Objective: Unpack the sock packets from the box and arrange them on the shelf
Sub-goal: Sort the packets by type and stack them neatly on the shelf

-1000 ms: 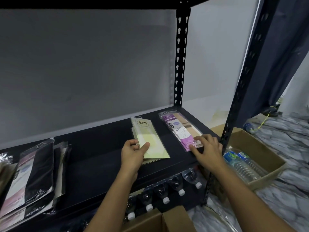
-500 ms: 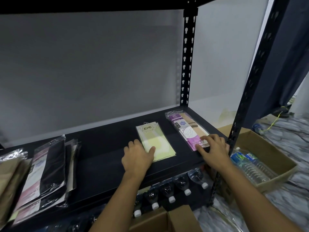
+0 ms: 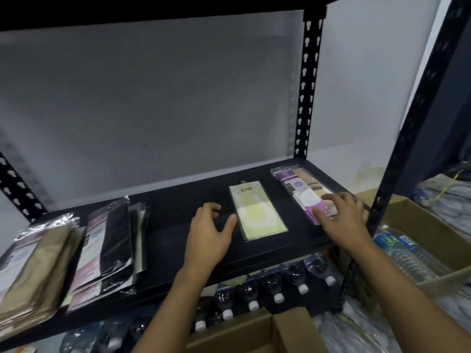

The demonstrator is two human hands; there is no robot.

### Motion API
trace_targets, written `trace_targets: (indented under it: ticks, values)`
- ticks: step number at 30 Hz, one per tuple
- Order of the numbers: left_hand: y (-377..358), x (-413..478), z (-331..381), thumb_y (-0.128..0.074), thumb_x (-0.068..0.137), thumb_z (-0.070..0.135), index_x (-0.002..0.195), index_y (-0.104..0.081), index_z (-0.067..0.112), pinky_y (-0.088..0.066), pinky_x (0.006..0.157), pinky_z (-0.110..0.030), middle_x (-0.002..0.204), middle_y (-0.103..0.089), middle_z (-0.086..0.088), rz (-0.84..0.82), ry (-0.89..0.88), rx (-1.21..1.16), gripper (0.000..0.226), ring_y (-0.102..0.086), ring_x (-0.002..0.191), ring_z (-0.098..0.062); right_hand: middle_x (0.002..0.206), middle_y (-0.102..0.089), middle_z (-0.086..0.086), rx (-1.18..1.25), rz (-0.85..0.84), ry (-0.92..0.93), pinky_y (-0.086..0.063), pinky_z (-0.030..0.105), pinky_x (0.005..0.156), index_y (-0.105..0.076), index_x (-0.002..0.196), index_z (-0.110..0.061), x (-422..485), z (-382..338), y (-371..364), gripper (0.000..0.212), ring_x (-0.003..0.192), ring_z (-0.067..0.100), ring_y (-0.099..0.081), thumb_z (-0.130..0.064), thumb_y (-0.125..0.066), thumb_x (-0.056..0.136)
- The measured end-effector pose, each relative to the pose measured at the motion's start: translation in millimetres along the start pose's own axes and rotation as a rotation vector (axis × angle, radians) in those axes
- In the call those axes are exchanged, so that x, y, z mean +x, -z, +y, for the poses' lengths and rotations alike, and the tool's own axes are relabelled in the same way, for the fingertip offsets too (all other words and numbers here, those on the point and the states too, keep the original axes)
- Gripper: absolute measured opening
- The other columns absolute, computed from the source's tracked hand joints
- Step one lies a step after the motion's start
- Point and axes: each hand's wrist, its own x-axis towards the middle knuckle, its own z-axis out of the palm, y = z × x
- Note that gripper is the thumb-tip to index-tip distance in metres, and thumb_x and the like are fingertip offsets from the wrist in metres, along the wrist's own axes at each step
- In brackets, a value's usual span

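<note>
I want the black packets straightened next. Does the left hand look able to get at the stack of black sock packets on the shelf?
Probably yes. The left hand hovers open over bare black shelf, and nothing lies between it and the stack of black sock packets to its left.

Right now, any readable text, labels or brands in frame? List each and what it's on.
"ENE": in a circle at the top of the pale yellow-green flat sock packet on the black shelf.
Purple-and-beige sock packet under the right hand: purple header lettering, too blurred.
Black sock packets, tan packets, blue-labelled water bottles: print unreadable.
</note>
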Motion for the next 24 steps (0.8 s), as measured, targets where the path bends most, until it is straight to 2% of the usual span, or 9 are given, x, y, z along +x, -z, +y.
trace_targets:
  ticks: [5, 10, 13, 16, 21, 24]
  values:
    - [67.6, -19.3, -15.8, -0.067, 0.087, 0.038, 0.118, -0.052, 0.029, -0.044, 0.093, -0.028, 0.117, -0.057, 0.012, 0.191, -0.021, -0.118, 0.036, -0.053, 0.111, -0.007, 0.125, -0.05, 0.002, 0.154, 0.013, 0.102, -0.027, 0.047, 0.103, -0.06, 0.112, -0.024, -8.8, -47.5, -2.4, 0.034, 0.12, 0.026, -0.034, -0.04, -0.065, 0.083]
    - [132.0, -31.1, -47.0, -0.07, 0.086, 0.031, 0.118, -0.055, 0.027, -0.048, 0.093, -0.028, 0.113, -0.063, 0.008, 0.33, 0.004, -0.127, 0.035, -0.06, 0.107, -0.009, 0.111, -0.06, 0.005, 0.417, -0.017, 0.159, -0.044, 0.045, 0.098, -0.064, 0.109, -0.017, -16.2, -113.2, -11.1, 0.034, 0.112, 0.025, -0.05, -0.038, -0.065, 0.083]
    - [165.7, -43.7, -69.2, -0.069, 0.087, 0.029, 0.117, -0.055, 0.026, -0.047, 0.091, -0.028, 0.111, -0.062, 0.007, 0.406, 0.048, -0.078, 0.034, -0.058, 0.107, -0.012, 0.104, -0.061, 0.002, 0.53, -0.041, 0.191, -0.047, 0.037, 0.089, -0.064, 0.106, -0.02, -28.1, -157.9, -20.7, 0.026, 0.102, 0.022, -0.056, -0.034, -0.067, 0.083]
    - [194.5, -55.5, -88.5, -0.069, 0.088, 0.027, 0.113, -0.055, 0.026, -0.042, 0.087, -0.018, 0.11, -0.062, 0.007, 0.464, 0.082, -0.045, 0.029, -0.058, 0.104, -0.011, 0.101, -0.06, -0.002, 0.583, -0.08, 0.228, -0.043, 0.026, 0.083, -0.064, 0.105, -0.018, -47.7, -200.9, -32.7, 0.025, 0.096, 0.016, -0.055, -0.03, -0.068, 0.084]
    - [233.7, -76.0, -123.2, -0.067, 0.088, 0.029, 0.121, -0.056, 0.019, -0.042, 0.089, -0.03, 0.114, -0.06, 0.004, 0.529, 0.15, 0.023, 0.036, -0.055, 0.108, -0.015, 0.099, -0.062, -0.001, 0.686, -0.281, 0.215, -0.049, 0.024, 0.079, -0.065, 0.104, -0.019, -75.9, -263.6, -64.5, 0.024, 0.088, 0.011, -0.058, -0.03, -0.069, 0.083]
    - [253.7, -84.6, -151.8, -0.068, 0.087, 0.028, 0.118, -0.056, 0.023, -0.047, 0.096, -0.038, 0.114, -0.061, 0.005, 0.583, 0.194, 0.05, 0.034, -0.057, 0.111, -0.016, 0.098, -0.06, -0.005, 0.655, -0.382, 0.231, -0.044, 0.015, 0.07, -0.062, 0.106, -0.022, -91.3, -288.0, -80.8, 0.025, 0.088, 0.007, -0.056, -0.03, -0.068, 0.083]
